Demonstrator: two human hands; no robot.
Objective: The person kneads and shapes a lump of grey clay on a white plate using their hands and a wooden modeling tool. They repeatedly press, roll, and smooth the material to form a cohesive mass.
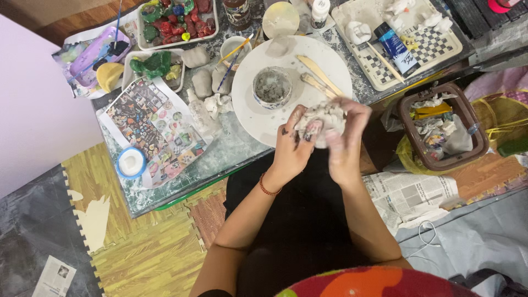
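While both hands close around one clay lump (322, 122), the left hand (293, 144) grips its near-left side and the right hand (347, 137) wraps its right side — fingers curled over it. Just beyond the grip sits a clay bowl (271, 87) on a white wheel (254, 113); two wooden tools (316, 76) lie beside the bowl.

Two hands, the left hand (291, 144) and the right hand (345, 137), share one lump of clay (322, 118). One round white board (291, 88) carries one small bowl (272, 87) and two wooden sticks (319, 74). Three grey clay lumps (206, 74) lie on the worktop (231, 146). One checkered tray (434, 47), one brown bin (443, 126), one tape roll (131, 163).
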